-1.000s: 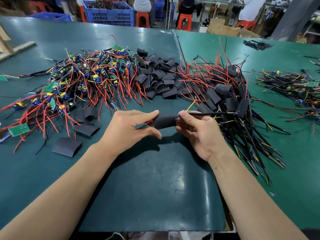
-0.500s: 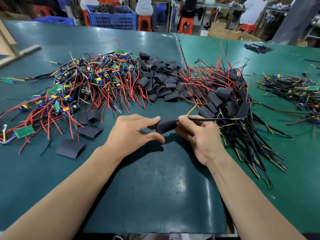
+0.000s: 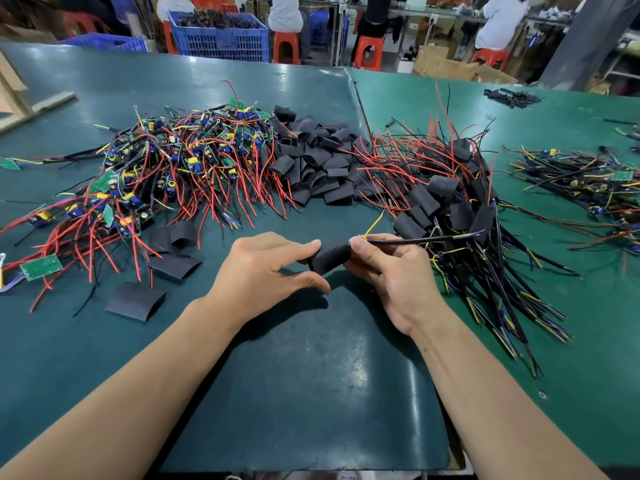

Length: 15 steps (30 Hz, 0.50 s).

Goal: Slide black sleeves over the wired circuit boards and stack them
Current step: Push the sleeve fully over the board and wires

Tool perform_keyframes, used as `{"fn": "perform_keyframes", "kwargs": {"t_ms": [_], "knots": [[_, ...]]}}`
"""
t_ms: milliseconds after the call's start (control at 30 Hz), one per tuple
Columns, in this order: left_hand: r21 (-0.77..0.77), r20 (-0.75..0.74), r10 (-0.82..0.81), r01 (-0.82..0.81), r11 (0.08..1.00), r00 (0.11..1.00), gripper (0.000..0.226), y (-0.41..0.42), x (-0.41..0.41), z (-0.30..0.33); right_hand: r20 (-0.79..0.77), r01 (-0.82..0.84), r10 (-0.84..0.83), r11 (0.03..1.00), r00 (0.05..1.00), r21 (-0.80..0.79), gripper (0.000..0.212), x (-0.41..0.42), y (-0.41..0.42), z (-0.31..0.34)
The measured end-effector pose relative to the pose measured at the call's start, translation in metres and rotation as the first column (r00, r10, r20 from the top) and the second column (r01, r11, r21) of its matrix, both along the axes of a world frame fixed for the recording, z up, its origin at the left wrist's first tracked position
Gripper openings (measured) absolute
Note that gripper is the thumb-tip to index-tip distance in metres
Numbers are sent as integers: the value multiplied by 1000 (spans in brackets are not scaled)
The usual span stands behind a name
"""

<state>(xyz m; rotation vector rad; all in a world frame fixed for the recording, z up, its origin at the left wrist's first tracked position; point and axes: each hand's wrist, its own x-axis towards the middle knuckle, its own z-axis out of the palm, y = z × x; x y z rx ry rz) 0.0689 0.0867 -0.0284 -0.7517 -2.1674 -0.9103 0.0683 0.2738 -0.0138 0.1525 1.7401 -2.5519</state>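
Between my two hands is a black sleeve [image 3: 329,258], held just above the dark mat [image 3: 311,375]. My left hand [image 3: 266,268] holds the sleeve's left end, index finger on top and thumb curled below. The sleeve's right end and the black cable [image 3: 415,240] coming out of it are pinched by my right hand [image 3: 391,271]; a yellow wire [image 3: 374,223] sticks up there. The board inside is hidden. Bare wired boards [image 3: 166,168] are heaped at the left, empty sleeves [image 3: 311,164] in the middle, sleeved boards [image 3: 446,202] at the right.
Three loose flat sleeves [image 3: 135,301] lie on the green table left of my hands. More wired boards [image 3: 588,185] lie at the far right. A blue crate [image 3: 221,36], red stools and seated people are beyond the table's far edge.
The red wire tips that showed at the sleeve's left end a second ago are now out of sight. Both hands stay on the sleeve, nearly in place.
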Motion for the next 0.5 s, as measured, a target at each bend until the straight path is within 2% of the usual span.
{"fn": "perform_keyframes", "kwargs": {"t_ms": [167,333,500], "knots": [[-110,-74,-82,73,991,994,51,7,-2,0,0,-57,57,998,998,1,12,0,0,1],[-19,-28,-16,15,1000,999,49,-6,-7,4,-40,-8,11,996,999,90,11,-2,-1,1],[14,33,-12,12,1000,999,49,-13,-9,7,-158,18,13,981,987,193,21,1,-1,1]]}}
